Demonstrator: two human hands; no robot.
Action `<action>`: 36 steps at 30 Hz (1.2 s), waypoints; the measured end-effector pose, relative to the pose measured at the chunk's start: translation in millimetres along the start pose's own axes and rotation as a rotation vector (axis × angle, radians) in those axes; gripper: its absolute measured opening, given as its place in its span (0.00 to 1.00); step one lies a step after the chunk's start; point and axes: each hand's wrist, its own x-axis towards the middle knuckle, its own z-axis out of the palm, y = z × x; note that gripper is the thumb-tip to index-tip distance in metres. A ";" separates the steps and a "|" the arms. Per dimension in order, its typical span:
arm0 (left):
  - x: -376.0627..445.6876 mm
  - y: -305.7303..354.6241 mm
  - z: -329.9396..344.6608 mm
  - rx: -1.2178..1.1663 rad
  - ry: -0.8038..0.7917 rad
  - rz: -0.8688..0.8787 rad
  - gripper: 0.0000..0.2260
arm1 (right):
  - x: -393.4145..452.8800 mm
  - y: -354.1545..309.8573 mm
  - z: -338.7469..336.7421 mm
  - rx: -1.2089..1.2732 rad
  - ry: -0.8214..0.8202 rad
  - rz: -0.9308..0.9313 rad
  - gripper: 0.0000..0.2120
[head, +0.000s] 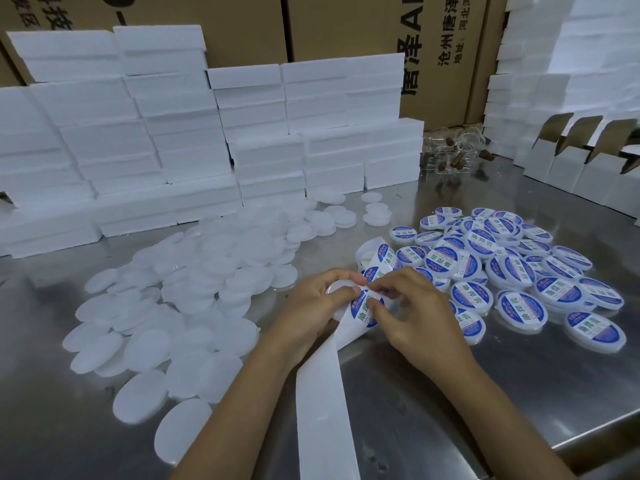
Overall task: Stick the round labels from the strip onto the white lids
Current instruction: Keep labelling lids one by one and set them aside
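A white backing strip [323,403] runs from the bottom edge up to both hands and curls on behind them with more blue-and-white round labels [385,257]. My left hand [311,306] grips a white lid [335,286], mostly hidden by the fingers, together with the strip. My right hand [412,306] pinches the edge of a round label [365,308] on the strip at the lid. A heap of plain white lids [194,306] lies to the left. Labelled lids [519,271] are piled to the right.
The work surface is a steel table [519,393] whose front edge runs at the lower right. Stacked white foam blocks [194,143] and cardboard cartons [346,26] wall off the back. Glass jars [453,154] and open small boxes [571,161] stand back right.
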 end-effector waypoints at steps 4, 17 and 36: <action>-0.2 0.9 3.5 0.019 -0.008 -0.013 0.07 | -0.7 1.4 -0.5 0.000 0.003 0.006 0.06; 3.6 -5.8 15.3 -0.025 0.022 -0.020 0.06 | -7.3 -4.2 -0.8 -0.103 0.049 -0.005 0.07; -4.9 4.6 18.9 0.135 0.042 0.007 0.05 | 26.3 -12.0 -26.3 0.757 0.321 0.344 0.11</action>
